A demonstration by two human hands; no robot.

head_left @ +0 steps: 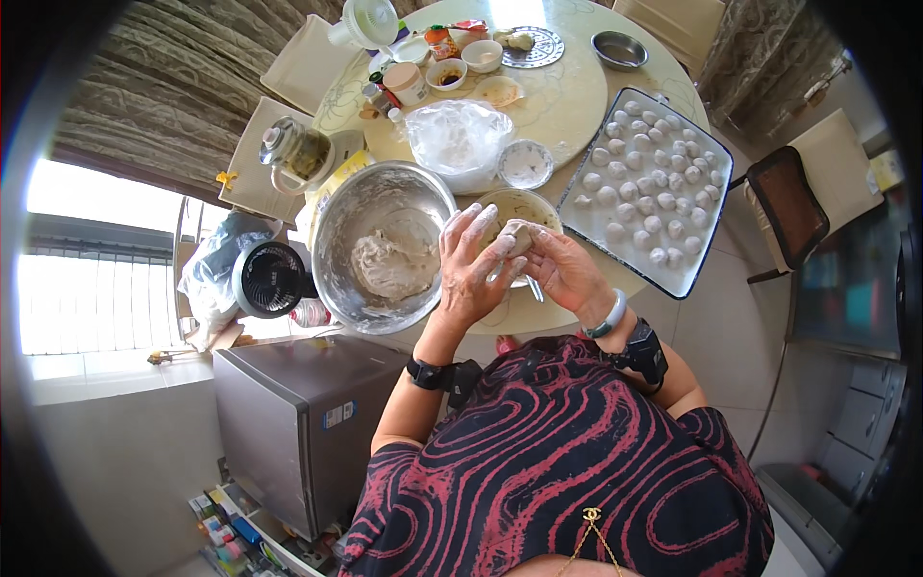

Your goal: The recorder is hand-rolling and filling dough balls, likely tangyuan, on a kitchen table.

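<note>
Between the fingers of both hands is a small piece of pale dough (516,236), pinched over a bowl (537,204) that my hands partly cover. My left hand (472,260), white with flour, touches the dough with its thumb and fingertips. My right hand (562,263) grips it from the other side. To the left, a large steel basin (328,252) holds a lump of sticky dough (393,263). On the right, a white tray with a dark rim (588,205) carries many rounded dough balls (660,179).
Behind the bowl stand a plastic bag of white powder (460,137) and a small floury bowl (526,164). Jars, a sauce bowl (446,74) and a steel dish (619,50) sit farther back. A glass teapot (299,153) and a black fan (270,279) are left.
</note>
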